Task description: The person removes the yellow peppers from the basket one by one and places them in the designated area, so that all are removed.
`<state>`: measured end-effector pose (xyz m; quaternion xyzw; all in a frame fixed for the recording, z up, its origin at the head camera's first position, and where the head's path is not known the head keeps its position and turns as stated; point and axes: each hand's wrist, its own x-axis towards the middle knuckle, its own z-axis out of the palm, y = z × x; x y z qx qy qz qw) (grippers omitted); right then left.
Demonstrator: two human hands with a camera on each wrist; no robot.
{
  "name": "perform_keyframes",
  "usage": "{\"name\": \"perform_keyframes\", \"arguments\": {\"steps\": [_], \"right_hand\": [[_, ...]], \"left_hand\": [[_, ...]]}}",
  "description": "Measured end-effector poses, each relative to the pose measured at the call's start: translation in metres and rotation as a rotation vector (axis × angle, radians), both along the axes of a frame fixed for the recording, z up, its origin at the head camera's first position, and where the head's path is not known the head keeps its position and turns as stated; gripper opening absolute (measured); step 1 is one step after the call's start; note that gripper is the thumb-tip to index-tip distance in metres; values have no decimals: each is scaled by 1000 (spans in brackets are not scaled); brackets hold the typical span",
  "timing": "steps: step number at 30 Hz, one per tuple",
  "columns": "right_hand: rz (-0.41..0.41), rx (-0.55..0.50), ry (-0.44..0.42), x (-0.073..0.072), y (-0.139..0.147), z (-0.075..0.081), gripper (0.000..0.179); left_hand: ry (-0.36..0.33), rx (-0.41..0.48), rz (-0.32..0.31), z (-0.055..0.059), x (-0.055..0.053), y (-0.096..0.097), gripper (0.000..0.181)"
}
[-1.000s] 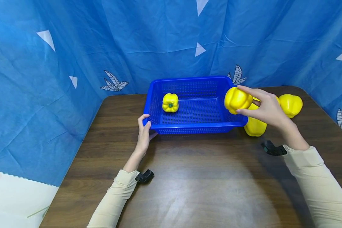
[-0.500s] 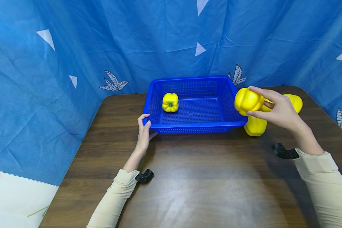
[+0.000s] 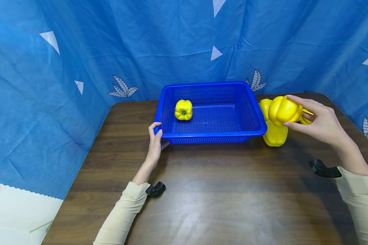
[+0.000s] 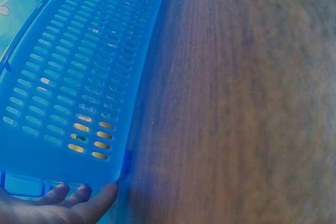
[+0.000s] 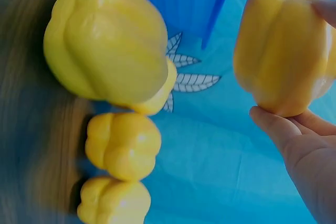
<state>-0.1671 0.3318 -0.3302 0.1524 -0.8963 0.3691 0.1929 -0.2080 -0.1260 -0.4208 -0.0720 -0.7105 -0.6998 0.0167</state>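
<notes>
My right hand (image 3: 322, 122) pinches a yellow bell pepper (image 3: 284, 110) between thumb and fingers, held up over other peppers to the right of the basket. In the right wrist view the held bell pepper (image 5: 283, 48) appears at the upper right, raised off the table. My left hand (image 3: 154, 144) grips the near left corner of a blue plastic basket (image 3: 214, 134), thumb over the rim. Its fingers (image 4: 97, 203) show at the basket's end in the left wrist view. Inside the basket, toward the left, one yellow bell pepper (image 3: 183, 110) sits with its green stem facing me.
Right of the basket stands a large yellow pepper (image 3: 275, 135), with another pepper (image 3: 265, 108) behind it. The right wrist view shows several more, including a pepper (image 5: 124, 146) in a row. A blue curtain (image 3: 190, 41) hangs behind the brown wooden table (image 3: 214, 190).
My right hand has moved to the right with the bell pepper, away from the basket's right rim and over the other peppers. The left hand and basket have stayed in place.
</notes>
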Motion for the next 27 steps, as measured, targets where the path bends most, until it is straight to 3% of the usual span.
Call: {"name": "perform_keyframes", "arguments": {"steps": [11,18,27], "right_hand": [[-68,28,2,9,21,-7,76],[-101,96,54,14,33,-12,76],[-123,96,0,18,44,-19,76]], "left_hand": [[1,0,-7,0,0,-1,33],[14,-1,-9,0,0,-1,35],[13,-21,-4,0,1,-1,35]]}}
